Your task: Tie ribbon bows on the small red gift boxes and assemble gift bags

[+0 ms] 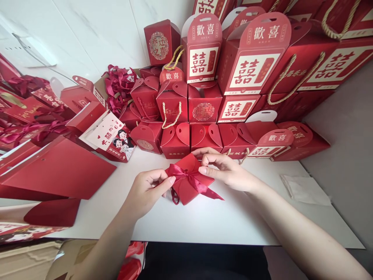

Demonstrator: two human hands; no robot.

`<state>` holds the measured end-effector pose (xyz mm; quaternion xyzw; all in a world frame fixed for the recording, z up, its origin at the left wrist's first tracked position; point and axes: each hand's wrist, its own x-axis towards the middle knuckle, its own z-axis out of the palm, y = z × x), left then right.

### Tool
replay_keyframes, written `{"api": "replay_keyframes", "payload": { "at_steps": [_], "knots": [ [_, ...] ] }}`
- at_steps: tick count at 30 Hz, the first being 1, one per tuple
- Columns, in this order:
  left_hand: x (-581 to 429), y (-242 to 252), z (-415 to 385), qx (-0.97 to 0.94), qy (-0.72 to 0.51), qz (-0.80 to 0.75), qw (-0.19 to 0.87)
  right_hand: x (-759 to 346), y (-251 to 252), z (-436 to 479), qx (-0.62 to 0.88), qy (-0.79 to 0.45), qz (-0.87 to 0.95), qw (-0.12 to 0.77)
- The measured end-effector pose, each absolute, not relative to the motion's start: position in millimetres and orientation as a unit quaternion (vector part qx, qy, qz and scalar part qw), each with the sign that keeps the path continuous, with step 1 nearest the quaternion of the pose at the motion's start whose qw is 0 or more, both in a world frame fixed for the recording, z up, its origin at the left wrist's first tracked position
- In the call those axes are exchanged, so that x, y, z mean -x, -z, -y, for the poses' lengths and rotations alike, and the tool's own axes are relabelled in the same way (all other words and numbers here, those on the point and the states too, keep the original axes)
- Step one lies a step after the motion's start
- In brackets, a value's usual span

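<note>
A small red gift box (190,197) sits on the white table in front of me, turned at an angle. A dark pink satin ribbon (201,186) is tied in a bow over its curved top flaps, and one tail trails to the right. A dark red cord handle (175,196) hangs at the box's left side. My left hand (150,188) pinches the bow's left loop between thumb and fingers. My right hand (225,168) is closed at the bow's right side, thumb and fingers on the ribbon. Its far fingers are partly hidden behind the box.
Stacked red gift boxes (204,107) line the wall behind. Flat red card pieces (61,167) and a printed box (116,136) lie to the left, near a ribbon pile (119,87). White tissue (305,189) rests at right on the table (204,225). Cardboard (26,258) stands below left.
</note>
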<state>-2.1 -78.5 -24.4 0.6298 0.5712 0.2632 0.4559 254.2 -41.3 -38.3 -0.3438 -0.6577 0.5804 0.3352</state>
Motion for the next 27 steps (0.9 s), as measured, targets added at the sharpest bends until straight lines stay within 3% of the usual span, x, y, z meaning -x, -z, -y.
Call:
{"api": "replay_keyframes", "payload": {
  "at_steps": [9, 13, 19, 27],
  "knots": [
    [9, 28, 70, -0.615, -0.231, -0.529, 0.538, -247, 44, 42, 0.381, -0.504, 0.683, 0.367],
    [12, 18, 74, -0.661, -0.191, -0.528, 0.498, -246, 36, 46, 0.359, -0.499, 0.689, 0.384],
    [5, 12, 86, -0.708, -0.253, -0.545, 0.372, -247, 33, 47, 0.349, -0.510, 0.704, 0.350],
    [7, 17, 85, -0.680, -0.201, -0.553, 0.438, -242, 34, 44, 0.344, -0.524, 0.672, 0.395]
  ]
}}
